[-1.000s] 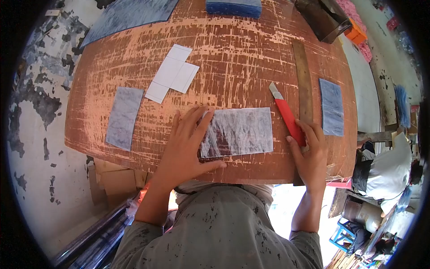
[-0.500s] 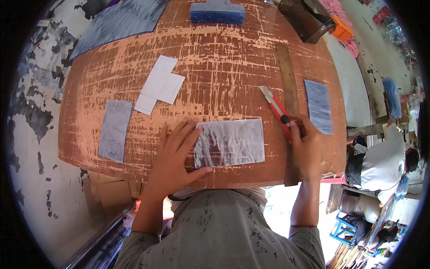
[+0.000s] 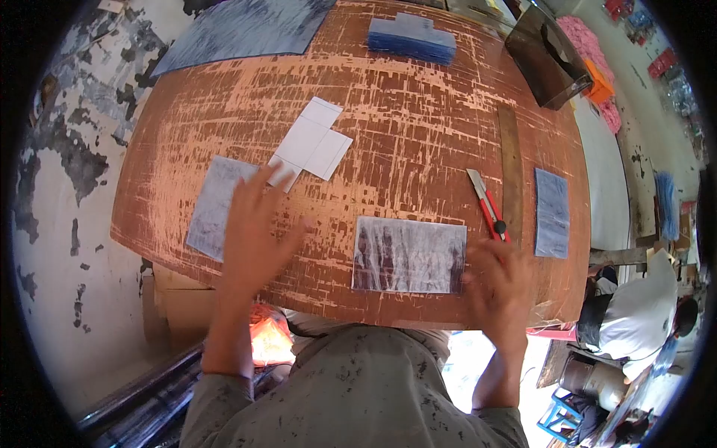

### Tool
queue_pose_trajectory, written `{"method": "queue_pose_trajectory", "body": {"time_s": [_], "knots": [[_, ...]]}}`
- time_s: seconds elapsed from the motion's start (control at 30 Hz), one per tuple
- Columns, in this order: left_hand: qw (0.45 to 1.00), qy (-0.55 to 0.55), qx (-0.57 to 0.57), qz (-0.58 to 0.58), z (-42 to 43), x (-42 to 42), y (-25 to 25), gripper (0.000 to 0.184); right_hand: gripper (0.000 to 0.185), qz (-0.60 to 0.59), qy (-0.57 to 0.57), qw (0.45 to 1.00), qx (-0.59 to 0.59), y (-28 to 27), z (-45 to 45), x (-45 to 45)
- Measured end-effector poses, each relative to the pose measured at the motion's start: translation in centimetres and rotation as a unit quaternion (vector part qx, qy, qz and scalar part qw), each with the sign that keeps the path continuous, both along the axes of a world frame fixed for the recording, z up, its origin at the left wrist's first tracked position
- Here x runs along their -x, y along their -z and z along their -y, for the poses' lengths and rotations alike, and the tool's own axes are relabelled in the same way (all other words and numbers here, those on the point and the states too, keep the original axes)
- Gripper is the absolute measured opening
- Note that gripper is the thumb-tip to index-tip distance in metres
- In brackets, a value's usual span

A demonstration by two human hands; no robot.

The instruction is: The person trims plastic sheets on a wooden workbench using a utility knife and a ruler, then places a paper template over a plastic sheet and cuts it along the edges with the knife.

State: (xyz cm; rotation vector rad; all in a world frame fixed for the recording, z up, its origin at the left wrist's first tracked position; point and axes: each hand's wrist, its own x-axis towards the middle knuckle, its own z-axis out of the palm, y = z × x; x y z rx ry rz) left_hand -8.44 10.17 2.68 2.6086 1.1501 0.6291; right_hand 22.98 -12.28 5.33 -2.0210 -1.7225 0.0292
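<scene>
My left hand, fingers spread, hovers over or touches the edge of a grey-blue sheet piece; its fingertips overlap the lower end of a white T-shaped paper template. In front of my body lies a translucent, streaky plastic rectangle. My right hand, slightly blurred with its fingers apart, is beside that rectangle's right edge. Just above it, a red utility knife lies with its blade pointing away from me. Whether a fingertip still touches the knife's handle is unclear.
A long brown ruler lies right of the knife, with another blue-grey piece beyond it. Toward the far side are a stack of blue pieces, a large sheet and a dark box. Another person is at right.
My left hand has left the plastic rectangle and moved left to the grey-blue piece. My right hand has let go of the utility knife and come down toward the rectangle. The view has shifted.
</scene>
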Motion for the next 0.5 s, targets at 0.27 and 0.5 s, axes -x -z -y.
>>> {"method": "queue_pose_trajectory", "body": {"time_s": [0.27,0.5], "knots": [[0.994,-0.051,-0.018,-0.09,-6.7,-1.5,0.9,0.062,0.038,-0.028,-0.022,0.998,0.052,2.9,0.4,3.0],[0.995,-0.07,0.039,-0.06,-7.0,-2.5,-0.5,0.066,0.045,-0.03,-0.037,0.998,0.045,3.3,-0.3,2.8]]}}
